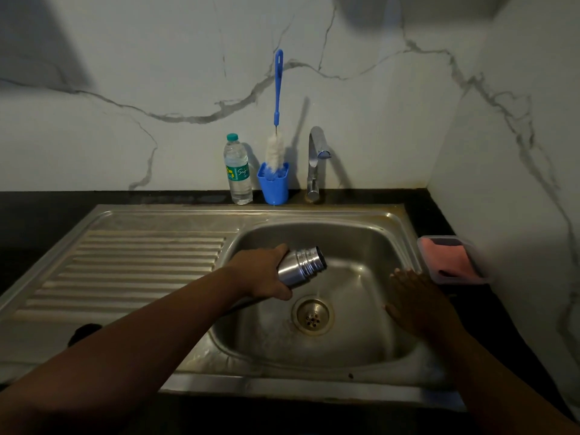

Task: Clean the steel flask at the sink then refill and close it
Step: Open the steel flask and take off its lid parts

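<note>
My left hand grips the steel flask by its body and holds it tipped on its side over the sink basin. The flask's open threaded mouth points right and slightly down, and a thin stream of water falls from it toward the drain. My right hand hovers over the basin's right side, fingers spread, holding nothing. The tap stands behind the basin with no water running from it. A dark round object, perhaps the flask's cap, lies at the drainboard's front left.
A blue bottle brush stands in a blue cup beside a clear water bottle on the dark counter behind the sink. A pink sponge in a clear tray sits right of the basin. The ribbed drainboard is left.
</note>
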Tool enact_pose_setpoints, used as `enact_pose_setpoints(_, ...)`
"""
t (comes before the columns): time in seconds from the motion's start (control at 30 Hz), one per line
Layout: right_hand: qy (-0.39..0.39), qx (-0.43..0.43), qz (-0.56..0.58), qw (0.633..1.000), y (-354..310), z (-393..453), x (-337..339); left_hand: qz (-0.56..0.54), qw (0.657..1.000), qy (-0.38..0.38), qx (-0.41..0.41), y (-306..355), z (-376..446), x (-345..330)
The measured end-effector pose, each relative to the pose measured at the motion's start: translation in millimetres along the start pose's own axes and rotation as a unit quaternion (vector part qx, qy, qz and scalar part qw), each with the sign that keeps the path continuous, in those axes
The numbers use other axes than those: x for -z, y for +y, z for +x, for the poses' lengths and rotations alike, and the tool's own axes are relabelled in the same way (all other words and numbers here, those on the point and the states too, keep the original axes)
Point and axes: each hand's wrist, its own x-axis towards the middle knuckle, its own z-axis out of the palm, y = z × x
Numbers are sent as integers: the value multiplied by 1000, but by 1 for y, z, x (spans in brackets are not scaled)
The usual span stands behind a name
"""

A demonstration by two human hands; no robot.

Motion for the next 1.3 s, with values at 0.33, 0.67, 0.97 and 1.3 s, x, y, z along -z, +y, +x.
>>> enact_pose_setpoints(0.33,51,-5,31,998,2,8,-7,4,1000,-22,5,4,2,-10)
enact_pose_setpoints(0.67,77,9,30,997,2,7,-8,41,999,-29,-2,10,4,-14)
enact_pose_setpoints(0.97,96,12,33,995,3,8,-10,63,997,-32,0,13,6,-17)
enact_pose_setpoints(1.3,109,20,25,993,3,6,-7,71,997,-31,-1,16,7,-19)
